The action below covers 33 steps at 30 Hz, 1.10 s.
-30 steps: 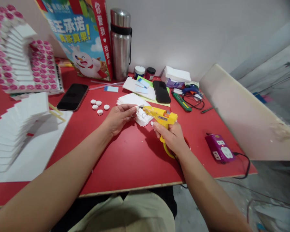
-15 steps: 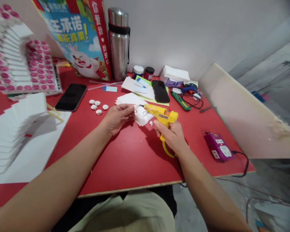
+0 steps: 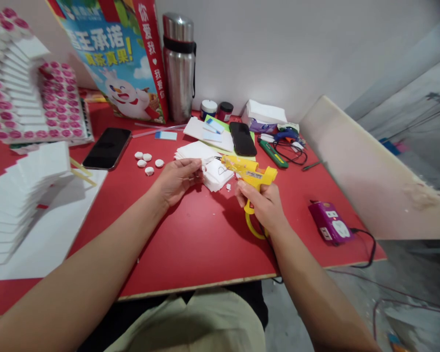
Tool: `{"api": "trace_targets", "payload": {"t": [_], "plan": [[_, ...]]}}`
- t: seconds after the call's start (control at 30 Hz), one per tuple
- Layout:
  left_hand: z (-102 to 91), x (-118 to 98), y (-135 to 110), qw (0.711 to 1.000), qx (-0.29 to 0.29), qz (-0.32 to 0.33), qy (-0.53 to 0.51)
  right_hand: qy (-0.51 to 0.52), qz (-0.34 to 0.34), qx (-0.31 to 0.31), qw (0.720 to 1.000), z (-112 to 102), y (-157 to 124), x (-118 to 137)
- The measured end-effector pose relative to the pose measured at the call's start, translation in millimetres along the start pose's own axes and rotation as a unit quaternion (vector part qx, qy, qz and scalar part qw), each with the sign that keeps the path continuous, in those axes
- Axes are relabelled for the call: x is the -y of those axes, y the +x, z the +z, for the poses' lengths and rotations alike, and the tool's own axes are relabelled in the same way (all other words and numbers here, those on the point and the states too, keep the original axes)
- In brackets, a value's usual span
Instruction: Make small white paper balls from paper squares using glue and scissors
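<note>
My right hand (image 3: 261,203) is wrapped round the handle of a yellow hot glue gun (image 3: 247,168), its nozzle pointing left. In a pinch, my left hand (image 3: 181,180) has a small white piece of paper (image 3: 206,161) just left of the nozzle; a small gap seems to separate the two. Beneath them lies a stack of white paper sheets (image 3: 217,177), partly covered by the gun and my fingers. Several small white paper rounds (image 3: 149,171) rest on the red table to the left of my left hand.
A black phone (image 3: 107,148) and a stepped white paper structure (image 3: 25,200) stand left. Behind are a steel flask (image 3: 178,73), a colourful bag (image 3: 121,63) and a second phone (image 3: 242,139). A purple power socket box (image 3: 330,222) sits right, its cord hanging over the edge.
The glue gun in my right hand has shifted slightly right, drawing its nozzle back from the white paper piece. My left hand has stayed nearly still.
</note>
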<state>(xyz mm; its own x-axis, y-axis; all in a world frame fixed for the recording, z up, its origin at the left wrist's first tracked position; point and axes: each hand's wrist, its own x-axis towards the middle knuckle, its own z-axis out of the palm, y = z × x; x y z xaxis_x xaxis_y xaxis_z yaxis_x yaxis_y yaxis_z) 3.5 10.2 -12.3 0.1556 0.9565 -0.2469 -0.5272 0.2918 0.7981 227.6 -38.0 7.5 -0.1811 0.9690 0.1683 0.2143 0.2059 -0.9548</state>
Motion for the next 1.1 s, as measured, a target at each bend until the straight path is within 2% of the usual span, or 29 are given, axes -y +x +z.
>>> {"api": "trace_targets", "payload": {"t": [0.17,0.3,0.47,0.73,0.93,1.1], "plan": [[1.3,-1.3,-1.2,0.999,-0.003,-0.026,-0.029,0.046,0.003,0.010,0.999,-0.6,0.3,-3.0],[2.2,-4.1,-3.7,0.992,0.027,-0.070,-0.102,0.108,-0.006,0.026,0.994,-0.9,-0.9,-3.4],[6.0,-7.6,-7.7,0.979,0.046,-0.101,-0.173,0.080,-0.011,0.041,0.996,1.2,-2.2,-2.4],[9.3,-5.8,-9.0,0.984,0.042,-0.097,-0.142,0.060,-0.013,0.039,0.997,2.8,-1.6,-0.1],[6.7,-2.3,-6.9,0.989,0.065,-0.079,-0.105,0.041,-0.015,0.034,0.998,3.1,-0.7,1.3],[4.9,-0.7,-5.6,0.991,0.076,-0.071,-0.083,0.005,0.011,0.026,1.000,3.7,-2.0,2.9]]}}
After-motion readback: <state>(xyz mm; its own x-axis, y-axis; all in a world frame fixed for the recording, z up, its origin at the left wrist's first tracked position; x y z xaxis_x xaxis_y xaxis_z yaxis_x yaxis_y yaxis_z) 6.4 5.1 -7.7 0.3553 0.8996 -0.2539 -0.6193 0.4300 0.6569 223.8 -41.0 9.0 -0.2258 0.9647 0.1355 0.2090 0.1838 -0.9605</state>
